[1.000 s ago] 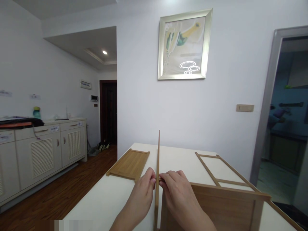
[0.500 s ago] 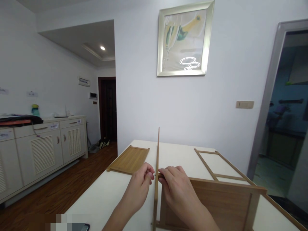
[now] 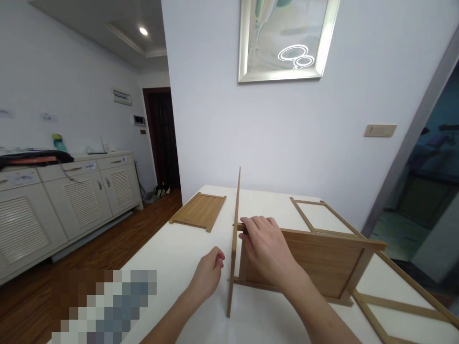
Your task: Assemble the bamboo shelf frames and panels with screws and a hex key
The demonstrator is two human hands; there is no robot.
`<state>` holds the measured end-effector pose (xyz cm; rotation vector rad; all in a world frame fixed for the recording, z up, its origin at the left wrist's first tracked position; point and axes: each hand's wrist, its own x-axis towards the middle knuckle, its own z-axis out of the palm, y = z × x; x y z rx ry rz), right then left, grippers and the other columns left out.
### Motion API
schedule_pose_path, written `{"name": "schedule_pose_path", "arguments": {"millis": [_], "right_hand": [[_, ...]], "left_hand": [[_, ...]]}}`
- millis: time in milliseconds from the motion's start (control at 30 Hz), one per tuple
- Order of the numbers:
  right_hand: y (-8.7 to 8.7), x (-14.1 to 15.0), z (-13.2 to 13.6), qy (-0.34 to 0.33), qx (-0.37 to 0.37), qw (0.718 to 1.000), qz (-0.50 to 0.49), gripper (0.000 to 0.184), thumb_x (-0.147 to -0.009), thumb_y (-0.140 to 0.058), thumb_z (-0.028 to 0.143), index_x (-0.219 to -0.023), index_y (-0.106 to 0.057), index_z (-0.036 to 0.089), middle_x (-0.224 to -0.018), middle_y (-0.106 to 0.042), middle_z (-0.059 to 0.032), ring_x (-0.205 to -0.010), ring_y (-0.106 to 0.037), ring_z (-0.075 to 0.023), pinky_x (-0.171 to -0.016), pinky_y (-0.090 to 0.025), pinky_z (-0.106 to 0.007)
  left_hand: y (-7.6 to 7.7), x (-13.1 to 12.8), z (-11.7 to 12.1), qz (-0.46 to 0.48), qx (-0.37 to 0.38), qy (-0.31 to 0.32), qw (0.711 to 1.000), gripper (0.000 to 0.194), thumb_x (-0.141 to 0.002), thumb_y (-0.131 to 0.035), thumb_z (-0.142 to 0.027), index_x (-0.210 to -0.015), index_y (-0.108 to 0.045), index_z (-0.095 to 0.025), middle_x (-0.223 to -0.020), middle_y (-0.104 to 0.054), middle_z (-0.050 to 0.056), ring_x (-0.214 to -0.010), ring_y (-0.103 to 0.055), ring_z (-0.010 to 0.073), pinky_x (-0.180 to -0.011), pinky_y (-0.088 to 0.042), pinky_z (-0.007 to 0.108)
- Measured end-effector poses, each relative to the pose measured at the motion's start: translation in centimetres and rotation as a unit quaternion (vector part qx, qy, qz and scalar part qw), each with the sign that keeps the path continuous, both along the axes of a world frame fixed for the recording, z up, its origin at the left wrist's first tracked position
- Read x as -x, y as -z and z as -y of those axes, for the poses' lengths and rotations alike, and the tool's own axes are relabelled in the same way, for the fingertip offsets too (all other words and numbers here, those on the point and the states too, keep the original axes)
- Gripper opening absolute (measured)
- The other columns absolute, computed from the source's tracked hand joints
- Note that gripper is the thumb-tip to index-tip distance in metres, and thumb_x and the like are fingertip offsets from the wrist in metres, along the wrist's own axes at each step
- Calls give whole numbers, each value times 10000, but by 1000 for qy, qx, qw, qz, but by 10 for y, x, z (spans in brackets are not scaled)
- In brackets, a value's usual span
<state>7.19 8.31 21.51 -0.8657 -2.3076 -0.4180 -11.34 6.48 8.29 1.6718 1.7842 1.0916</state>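
right grip (image 3: 243, 228) | holds wooden panel (image 3: 322, 267) below | upright piece (image 3: 234, 243) just left

Even, fairly soft light fills the room; a small ceiling lamp (image 3: 143, 31) glows left of the framed picture (image 3: 283, 76), whose glass shows white ring reflections. The doorway right of it is dim. Wide-angle stretching tilts the edges, and coarse pixel blocks hide the lower-left area.
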Motion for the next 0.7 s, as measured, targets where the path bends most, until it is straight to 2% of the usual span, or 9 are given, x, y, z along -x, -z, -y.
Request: {"name": "schedule_pose_path", "arguments": {"millis": [100,167,200,300,400,467,533,700], "right_hand": [[5,-9,7,-24,-84,994,-65,284,-924,-473,152,-1202,-532,135,-1101,-611,-154,-1023,-534,-264,-858,-397,-414],[16,-17,18,-59,-124,985,-100,258,-931,-451,133,-1169,-548,143,-1059,-622,-144,-999,-544,-250,-834,-409,-406],[26,-21,23,-84,-129,983,-98,233,-929,-444,115,-1124,-565,153,-961,-632,-113,-916,-558,-223,-784,-412,-379],[69,-28,37,-129,-101,986,16,210,-925,-423,79,-1029,-590,151,-719,-584,-34,-674,-525,-164,-631,-363,-322],[115,-26,37,-91,-64,988,112,230,-903,-436,48,-1054,-592,125,-727,-607,-40,-623,-540,-163,-588,-357,-321],[135,-22,31,-61,-25,982,176,291,-887,-480,66,-1165,-560,94,-770,-632,-65,-644,-578,-185,-583,-377,-326],[144,-17,25,-28,5,975,219,370,-889,-486,77,-1259,-508,79,-796,-643,-88,-655,-607,-201,-571,-391,-323],[143,-6,18,48,43,953,295,452,-907,-438,64,-1357,-426,97,-782,-659,-120,-649,-652,-236,-530,-405,-307]], "left_hand": [[22,-4,6,-18,14,9,1000,129,-826,-431,-107,-800,-505,-209,-718,-602,-18,-687,-573,153,-651,-408,250],[28,-6,8,-31,18,16,999,124,-824,-453,-109,-825,-532,-204,-757,-625,-12,-717,-593,157,-670,-417,253],[30,-7,9,-39,19,19,999,126,-824,-460,-110,-837,-545,-203,-774,-632,-8,-735,-599,162,-681,-420,257],[33,-9,10,-70,15,26,997,138,-821,-470,-108,-849,-574,-195,-809,-631,13,-791,-599,183,-726,-421,279],[37,-10,12,-103,5,36,994,149,-826,-461,-103,-824,-586,-183,-830,-613,38,-837,-586,202,-762,-419,300],[38,-11,13,-122,-1,45,992,160,-831,-456,-100,-805,-591,-181,-854,-605,51,-878,-581,210,-793,-419,308],[39,-12,15,-136,-5,54,989,175,-836,-451,-95,-791,-595,-184,-877,-602,56,-910,-578,211,-819,-421,311],[38,-13,16,-153,-8,61,986,208,-843,-423,-77,-780,-588,-187,-869,-588,52,-890,-573,206,-804,-433,311]]}}
